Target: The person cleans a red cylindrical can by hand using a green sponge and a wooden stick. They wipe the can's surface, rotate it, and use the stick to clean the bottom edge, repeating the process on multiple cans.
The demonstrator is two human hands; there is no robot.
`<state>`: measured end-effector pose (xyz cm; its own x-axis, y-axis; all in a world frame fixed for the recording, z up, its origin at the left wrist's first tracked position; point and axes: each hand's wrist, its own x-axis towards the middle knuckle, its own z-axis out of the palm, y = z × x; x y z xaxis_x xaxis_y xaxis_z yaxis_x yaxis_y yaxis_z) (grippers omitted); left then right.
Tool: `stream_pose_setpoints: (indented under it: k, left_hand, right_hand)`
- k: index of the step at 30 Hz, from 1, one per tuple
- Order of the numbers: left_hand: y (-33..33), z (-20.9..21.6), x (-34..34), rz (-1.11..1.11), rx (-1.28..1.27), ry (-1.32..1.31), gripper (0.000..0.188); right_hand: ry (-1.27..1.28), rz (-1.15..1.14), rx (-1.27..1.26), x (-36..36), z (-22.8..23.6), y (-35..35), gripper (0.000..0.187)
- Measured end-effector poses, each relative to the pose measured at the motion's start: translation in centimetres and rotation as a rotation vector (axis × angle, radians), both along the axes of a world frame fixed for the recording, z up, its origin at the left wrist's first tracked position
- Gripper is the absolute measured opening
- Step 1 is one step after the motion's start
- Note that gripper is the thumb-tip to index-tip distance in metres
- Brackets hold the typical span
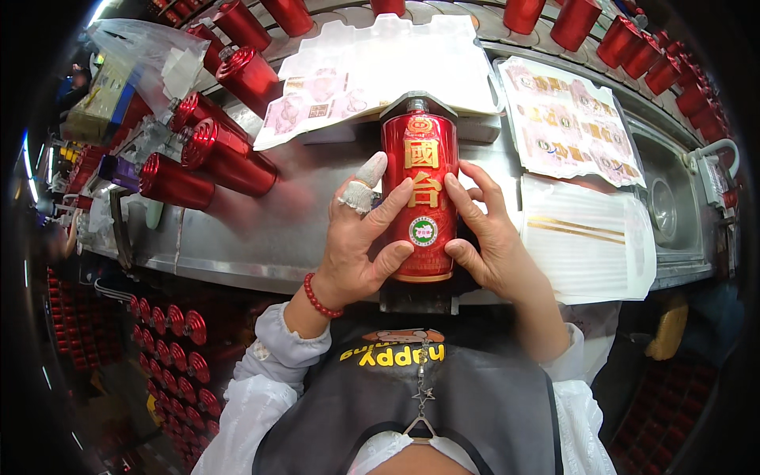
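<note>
A shiny red bottle (416,252) with gold characters and a round green-and-white sticker lies front side up in a dark cradle (396,299), its clear cap pointing away from me. My left hand (356,229) grips its left side, thumb and a finger on the front near the sticker. White wraps (358,196) cover one or more fingers of that hand, and a red bead bracelet circles its wrist. From the right, my right hand (495,237) grips the bottle too, with thumb and fingertips against its edge and front.
Several red bottles (229,162) stand left on the metal bench (293,229); more line the conveyor (491,24) behind. Label sheets (570,119) and white strips with gold lines (586,245) lie right, before a sink (665,190). A white sheet stack (388,63) sits behind the cradle.
</note>
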<state>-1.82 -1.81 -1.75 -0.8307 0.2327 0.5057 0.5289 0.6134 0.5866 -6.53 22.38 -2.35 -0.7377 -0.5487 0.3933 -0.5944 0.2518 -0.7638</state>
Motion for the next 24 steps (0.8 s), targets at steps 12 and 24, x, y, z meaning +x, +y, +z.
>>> stream_pose_setpoints:
  k: [12, 24]
  left_hand:
    - [-0.5, 1.6, -2.4, 0.009, -0.120, 0.048, 0.068]
    - [-0.7, 1.3, -4.0, 0.057, 0.087, 0.035, 0.062]
  right_hand:
    - [0.076, -0.070, 0.065, -1.5, 2.8, -1.0, 0.063]
    - [0.136, -0.113, 0.098, -2.5, 3.7, -2.0, 0.060]
